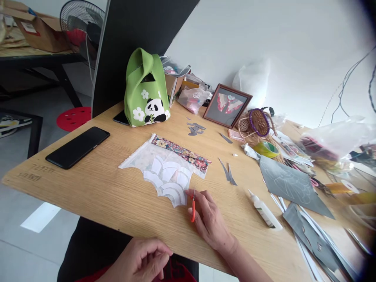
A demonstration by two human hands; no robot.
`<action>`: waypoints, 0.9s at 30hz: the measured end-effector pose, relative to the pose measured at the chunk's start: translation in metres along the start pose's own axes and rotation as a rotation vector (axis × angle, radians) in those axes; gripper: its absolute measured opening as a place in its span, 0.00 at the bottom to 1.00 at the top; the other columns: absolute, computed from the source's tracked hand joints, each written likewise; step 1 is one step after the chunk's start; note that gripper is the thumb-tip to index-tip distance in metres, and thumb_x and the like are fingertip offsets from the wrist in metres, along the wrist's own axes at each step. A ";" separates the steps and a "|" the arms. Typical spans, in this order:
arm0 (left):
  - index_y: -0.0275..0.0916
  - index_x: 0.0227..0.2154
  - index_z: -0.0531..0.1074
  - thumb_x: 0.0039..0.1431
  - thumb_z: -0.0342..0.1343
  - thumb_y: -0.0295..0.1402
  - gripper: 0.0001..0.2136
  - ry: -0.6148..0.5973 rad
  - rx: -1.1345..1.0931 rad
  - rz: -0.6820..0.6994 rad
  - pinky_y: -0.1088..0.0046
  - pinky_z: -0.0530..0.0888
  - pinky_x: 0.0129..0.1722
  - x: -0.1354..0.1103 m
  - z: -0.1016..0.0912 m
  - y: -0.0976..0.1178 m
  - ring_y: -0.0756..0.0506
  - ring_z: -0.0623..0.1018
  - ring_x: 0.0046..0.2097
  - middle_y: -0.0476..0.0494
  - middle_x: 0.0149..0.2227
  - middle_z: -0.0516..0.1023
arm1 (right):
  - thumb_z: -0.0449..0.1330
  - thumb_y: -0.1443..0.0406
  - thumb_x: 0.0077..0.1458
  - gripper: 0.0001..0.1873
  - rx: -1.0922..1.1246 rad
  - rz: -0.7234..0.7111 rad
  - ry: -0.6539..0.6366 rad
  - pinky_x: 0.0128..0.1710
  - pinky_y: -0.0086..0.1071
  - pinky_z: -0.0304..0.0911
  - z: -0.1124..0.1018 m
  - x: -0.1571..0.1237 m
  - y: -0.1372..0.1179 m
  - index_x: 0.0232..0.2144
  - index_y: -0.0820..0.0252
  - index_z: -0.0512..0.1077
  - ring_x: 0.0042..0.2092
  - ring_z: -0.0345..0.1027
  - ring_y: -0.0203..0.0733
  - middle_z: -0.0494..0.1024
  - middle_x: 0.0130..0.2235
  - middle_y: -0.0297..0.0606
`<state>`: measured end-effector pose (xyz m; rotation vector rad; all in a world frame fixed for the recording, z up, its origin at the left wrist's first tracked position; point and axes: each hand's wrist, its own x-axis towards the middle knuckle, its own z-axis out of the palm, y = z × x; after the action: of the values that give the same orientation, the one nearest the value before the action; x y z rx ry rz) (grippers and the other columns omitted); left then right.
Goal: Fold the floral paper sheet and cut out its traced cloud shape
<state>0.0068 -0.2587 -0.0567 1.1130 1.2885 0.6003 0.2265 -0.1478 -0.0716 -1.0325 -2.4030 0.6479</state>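
My right hand (210, 215) rests on the wooden table, its fingers closed on small scissors with orange-red handles (193, 210). The blades are mostly hidden by the fingers. Its fingertips are beside the lower right edge of a thin white fabric piece (136, 158) with a scalloped edge. White curved paper pieces (171, 171) lie on that fabric, and a floral fabric strip (179, 150) runs along its top. My left hand (147, 256) is at the table's front edge, above my lap. Its fingers are curled and pressed together; whatever they hold, if anything, is hidden.
A black phone (78, 147) and a green panda bag (148, 92) are on the left. Grey cut scraps (196, 128) lie behind the fabric. A white glue bottle (266, 211), a grey sheet (293, 184) and paper strips crowd the right. A framed picture (227, 105) leans at the back.
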 end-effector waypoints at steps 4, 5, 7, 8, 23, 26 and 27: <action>0.35 0.37 0.78 0.51 0.46 0.66 0.36 -0.178 -0.052 -0.020 0.79 0.66 0.24 0.004 0.000 -0.006 0.52 0.69 0.24 0.46 0.24 0.73 | 0.49 0.67 0.64 0.19 -0.015 0.007 -0.014 0.42 0.43 0.67 0.000 -0.002 -0.005 0.57 0.58 0.58 0.43 0.64 0.48 0.72 0.42 0.43; 0.35 0.37 0.77 0.50 0.46 0.66 0.36 -0.193 -0.067 -0.033 0.79 0.66 0.24 0.004 0.000 -0.008 0.52 0.69 0.24 0.46 0.24 0.72 | 0.49 0.67 0.64 0.19 -0.020 0.011 -0.012 0.42 0.43 0.67 0.001 -0.002 -0.006 0.57 0.58 0.58 0.42 0.64 0.48 0.72 0.42 0.43; 0.35 0.37 0.77 0.51 0.48 0.65 0.34 -0.170 -0.099 -0.069 0.80 0.66 0.24 0.003 0.001 -0.011 0.52 0.70 0.26 0.47 0.25 0.72 | 0.49 0.67 0.65 0.19 -0.028 0.015 -0.009 0.41 0.43 0.68 0.001 -0.004 -0.010 0.57 0.59 0.58 0.42 0.65 0.48 0.72 0.41 0.43; 0.36 0.37 0.77 0.52 0.49 0.64 0.33 -0.153 -0.113 -0.085 0.80 0.66 0.24 0.003 0.002 -0.012 0.52 0.70 0.27 0.47 0.26 0.72 | 0.49 0.67 0.65 0.18 -0.031 0.016 -0.006 0.41 0.43 0.68 0.002 -0.004 -0.012 0.57 0.59 0.58 0.42 0.65 0.48 0.73 0.41 0.43; 0.36 0.37 0.75 0.57 0.50 0.57 0.26 -0.217 -0.142 -0.128 0.80 0.65 0.25 -0.002 0.003 -0.012 0.51 0.71 0.27 0.47 0.26 0.74 | 0.49 0.67 0.64 0.19 0.007 0.046 -0.013 0.41 0.42 0.69 0.002 -0.015 -0.029 0.57 0.59 0.59 0.42 0.66 0.48 0.73 0.42 0.45; 0.35 0.35 0.75 0.57 0.51 0.55 0.25 -0.231 -0.110 -0.131 0.79 0.67 0.27 -0.001 0.002 -0.013 0.50 0.73 0.29 0.45 0.27 0.77 | 0.49 0.68 0.64 0.20 0.024 0.060 -0.026 0.41 0.43 0.69 0.004 -0.021 -0.033 0.57 0.59 0.58 0.43 0.65 0.49 0.73 0.43 0.45; 0.35 0.34 0.76 0.57 0.51 0.55 0.25 -0.239 -0.098 -0.131 0.78 0.67 0.28 -0.001 0.001 -0.014 0.49 0.74 0.29 0.45 0.28 0.78 | 0.49 0.68 0.64 0.20 0.028 0.065 -0.029 0.41 0.43 0.69 0.004 -0.024 -0.035 0.57 0.59 0.58 0.43 0.65 0.49 0.73 0.43 0.45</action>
<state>0.0048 -0.2658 -0.0689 0.9793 1.1045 0.4145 0.2197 -0.1881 -0.0601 -1.1011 -2.3866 0.7224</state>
